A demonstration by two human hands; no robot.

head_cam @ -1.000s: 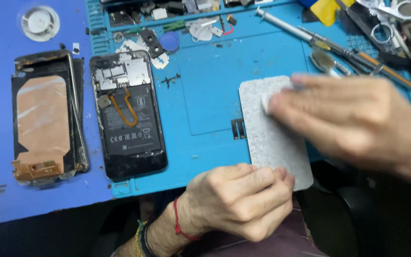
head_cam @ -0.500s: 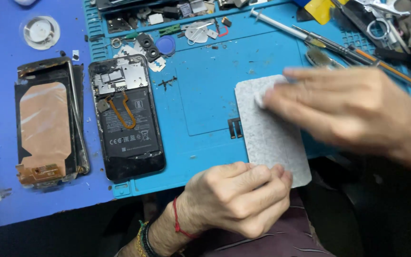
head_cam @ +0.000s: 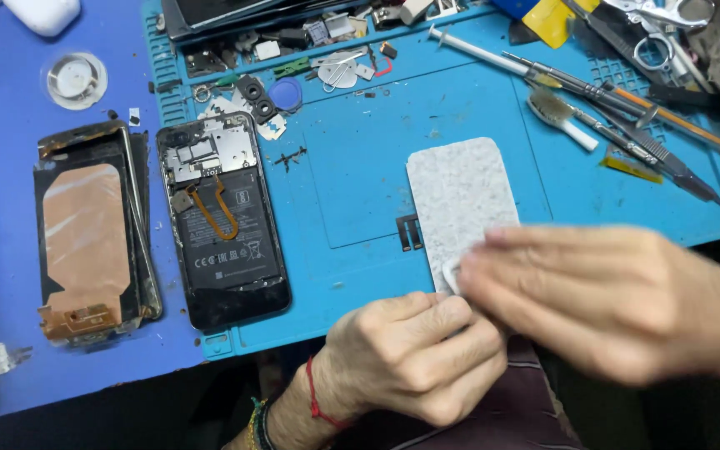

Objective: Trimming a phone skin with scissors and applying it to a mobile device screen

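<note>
A pale grey, speckled phone back cover (head_cam: 460, 196) lies flat on the light blue repair mat (head_cam: 360, 192), a long panel with rounded corners, its near end reaching the mat's front edge. Its surface looks matt and mottled, almost stone-like — no shine on it. The right hand (head_cam: 618, 304), blurred, lies flat over the cover's near right corner, fingers stretched leftward and pressing a small white pad (head_cam: 452, 273) onto the panel; whether the pad is pinched or only pushed I cannot tell. The left hand (head_cam: 414, 358) is curled into a loose fist at the mat's front edge, knuckles touching the cover's near end, a red thread (head_cam: 314, 404) round the wrist; what it grips, if anything, is hidden.

Left of the cover sits an opened black phone (head_cam: 222, 221), battery and an orange flex cable exposed. Further left, on the darker blue table (head_cam: 2, 167), rests a detached screen assembly (head_cam: 89, 237) with copper-coloured backing — its frame bent at the edges. Screwdrivers and tweezers (head_cam: 618, 100) lie across the mat's far right, small loose parts (head_cam: 310, 54) along its far edge
</note>
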